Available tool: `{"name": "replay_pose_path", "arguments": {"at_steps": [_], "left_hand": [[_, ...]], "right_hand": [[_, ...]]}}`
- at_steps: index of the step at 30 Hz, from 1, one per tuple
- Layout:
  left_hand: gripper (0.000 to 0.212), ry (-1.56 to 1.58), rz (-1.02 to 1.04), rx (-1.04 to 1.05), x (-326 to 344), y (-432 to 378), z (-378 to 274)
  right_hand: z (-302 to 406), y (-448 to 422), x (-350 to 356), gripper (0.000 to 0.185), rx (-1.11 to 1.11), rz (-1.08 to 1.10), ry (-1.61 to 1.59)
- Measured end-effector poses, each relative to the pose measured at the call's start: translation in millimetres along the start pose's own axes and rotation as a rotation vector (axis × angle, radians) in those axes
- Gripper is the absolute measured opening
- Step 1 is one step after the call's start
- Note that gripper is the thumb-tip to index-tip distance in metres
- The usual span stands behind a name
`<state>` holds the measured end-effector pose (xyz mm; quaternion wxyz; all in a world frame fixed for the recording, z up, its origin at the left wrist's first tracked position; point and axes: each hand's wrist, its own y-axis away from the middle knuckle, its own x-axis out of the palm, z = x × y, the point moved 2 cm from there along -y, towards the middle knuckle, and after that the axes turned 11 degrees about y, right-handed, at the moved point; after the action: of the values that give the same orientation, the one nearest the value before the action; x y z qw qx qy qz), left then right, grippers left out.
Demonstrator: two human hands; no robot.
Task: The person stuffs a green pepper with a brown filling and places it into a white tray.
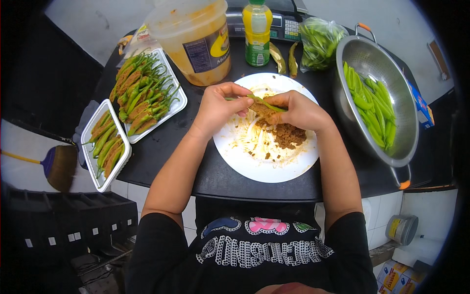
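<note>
Over a white plate (253, 172), both hands hold one long green chili pepper (265, 103) with brown filling along its open side. The fingers of my left hand (220, 108) pinch its stem end. My right hand (303, 112) grips the other end, thumb against the filling. Below the right hand lies a mound of brown minced filling (288, 136), and pale smears and crumbs cover the plate's middle. To the left, filled chilies (143, 92) are piled on a large white tray (179, 104). More filled chilies (106, 141) lie on a smaller white tray (126, 154).
A steel colander (367, 156) with plain green chilies (374, 106) stands at the right. Behind the plate are a plastic mayonnaise tub (191, 47), a green-capped bottle (257, 36), two dark chilies (284, 60), a bag of green chilies (321, 46) and a digital scale (286, 27).
</note>
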<state>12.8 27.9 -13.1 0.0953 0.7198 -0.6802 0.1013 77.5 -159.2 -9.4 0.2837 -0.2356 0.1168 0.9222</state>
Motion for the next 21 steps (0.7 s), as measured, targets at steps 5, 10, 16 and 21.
{"name": "replay_pose_path", "arguments": {"at_steps": [5,10,16,21], "left_hand": [[0.012,-0.059,-0.005,0.020,8.7,2.9,-2.1],[0.011,-0.023,-0.020,0.001,4.8,4.0,-0.3],[0.011,0.009,-0.055,-0.046,3.1,0.1,0.9],[0.011,0.017,-0.078,-0.039,-0.2,0.0,0.5]], "right_hand": [[-1.2,-5.3,5.7,0.029,0.037,-0.027,0.021],[6.9,-7.9,7.8,0.040,0.191,-0.023,0.008],[0.7,-7.5,12.7,0.033,-0.069,-0.190,0.199],[-5.4,-2.7,0.6,0.033,0.127,0.050,-0.035]]}}
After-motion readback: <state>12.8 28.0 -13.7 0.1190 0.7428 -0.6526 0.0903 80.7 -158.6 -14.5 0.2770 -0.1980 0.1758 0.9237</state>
